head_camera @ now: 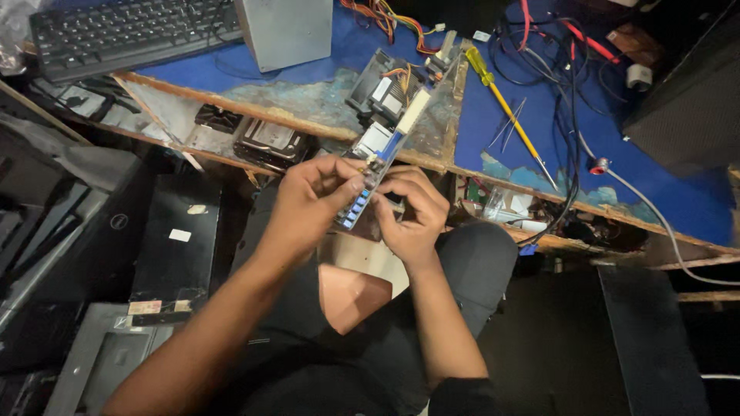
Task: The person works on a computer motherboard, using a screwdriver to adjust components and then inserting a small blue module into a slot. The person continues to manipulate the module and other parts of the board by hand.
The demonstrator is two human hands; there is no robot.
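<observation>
Left hand [312,202]: fingers pinched on a narrow circuit board [378,173].
Right hand [412,212]: fingers curled closed, gripping its near end.
Board: above lap, near blue workbench [478,115] edge.
Risk: hard squeezing could likely bend or snap it.

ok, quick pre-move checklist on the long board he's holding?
1. Left hand grips the circuit board: ok.
2. Right hand grips it from the other side: ok.
3. Board held clear of the blue bench: ok.
4. Blue parts at the board's near end undamaged: cannot tell, partly hidden by fingers.
5. Yellow screwdriver lying on the bench, untouched: ok.
6. Loose cables kept off the board: ok.
</observation>
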